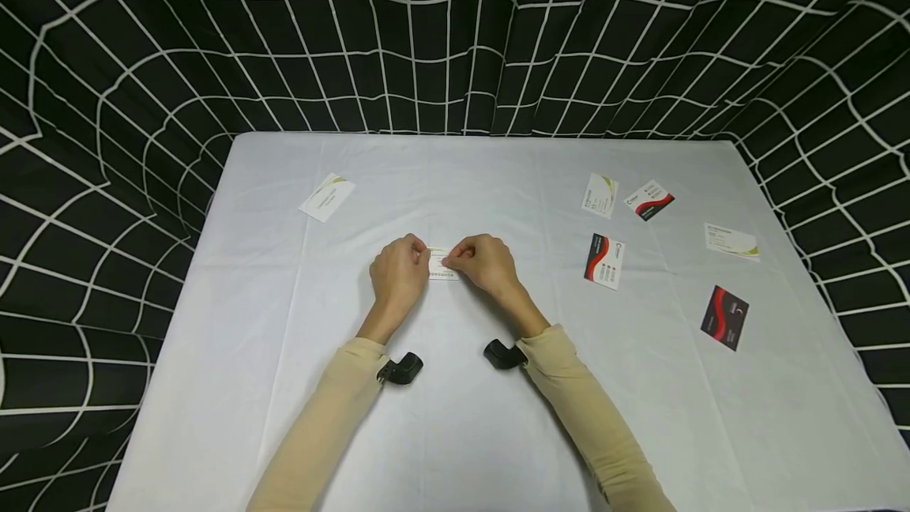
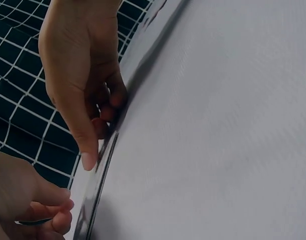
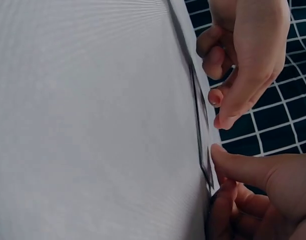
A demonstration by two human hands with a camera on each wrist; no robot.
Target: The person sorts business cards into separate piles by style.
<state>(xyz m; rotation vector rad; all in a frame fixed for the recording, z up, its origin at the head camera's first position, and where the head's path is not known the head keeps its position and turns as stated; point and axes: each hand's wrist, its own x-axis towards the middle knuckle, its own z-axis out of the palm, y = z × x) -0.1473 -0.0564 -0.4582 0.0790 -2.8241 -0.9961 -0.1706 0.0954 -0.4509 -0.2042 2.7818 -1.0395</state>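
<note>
One card (image 1: pixel 437 269), toward the tabletop's (image 1: pixel 455 449) far edge.
Left hand (image 1: pixel 399 268) and right hand (image 1: pixel 488 264) seem to pinch its ends with their fingers; straightening, I'd say, the next move calling for gentle release.

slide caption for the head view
Left hand and right hand at a card on a white table, five cards off right, one card off left.

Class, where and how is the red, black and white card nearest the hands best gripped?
Probably pinch the left long edge of the card, coming from the left: that side faces the hands and nothing lies against it. It looks thin and lies flat, so raise that edge first.
</note>
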